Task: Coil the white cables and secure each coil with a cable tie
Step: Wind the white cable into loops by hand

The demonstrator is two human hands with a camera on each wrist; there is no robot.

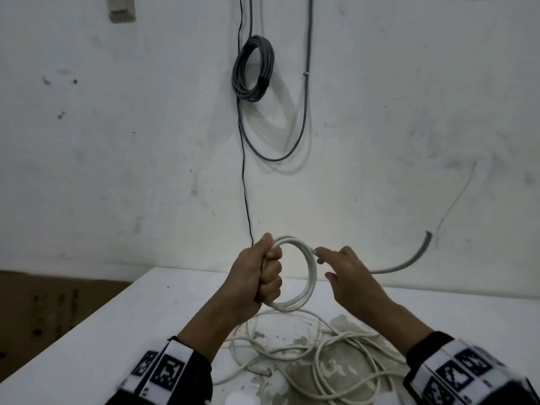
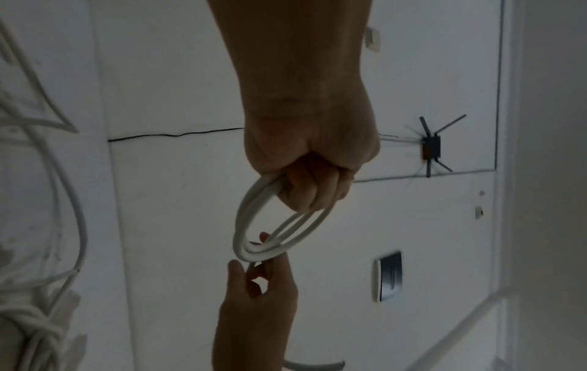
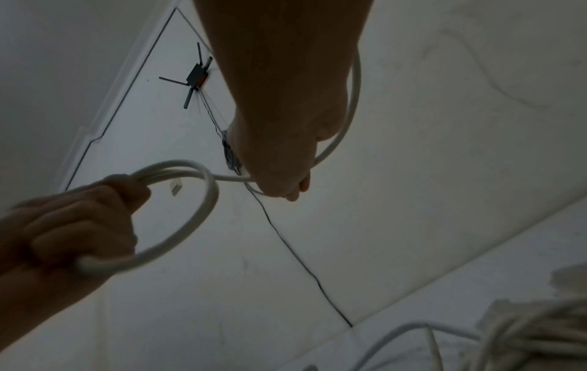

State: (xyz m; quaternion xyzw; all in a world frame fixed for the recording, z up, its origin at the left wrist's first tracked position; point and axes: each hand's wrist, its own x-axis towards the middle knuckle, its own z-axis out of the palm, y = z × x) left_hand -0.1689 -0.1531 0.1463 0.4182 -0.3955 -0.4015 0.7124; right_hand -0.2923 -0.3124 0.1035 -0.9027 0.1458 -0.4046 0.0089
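left hand (image 1: 264,276) clenched round the left side of a small white coil (image 1: 295,274), held upright above the far part of the table (image 1: 163,290), a few turns gathered in the fist. right hand (image 1: 347,273) just right of the coil, fingers (image 1: 323,252) loosely extended, tips touching the cable where it leaves the coil's upper right; from the right wrist view the strand runs under the palm and back along the forearm, lightly guided, firm pinch or not cannot be told. rest of the white cable (image 1: 336,346) lying loose and tangled on the near table, below and slightly right of both hands.

probably mid-coiling: no cable tie seen in hand or on the table. next loop turns on this: slack lies below and to the right, nearer the right hand, while the coil's opening faces roughly toward the head camera with its plane upright. so likely right hand to draw slack up and sweep it left into the fist.

on the far wall, a grey coiled cable (image 1: 252,68) and a thin black wire (image 1: 244,171), apart from the work.
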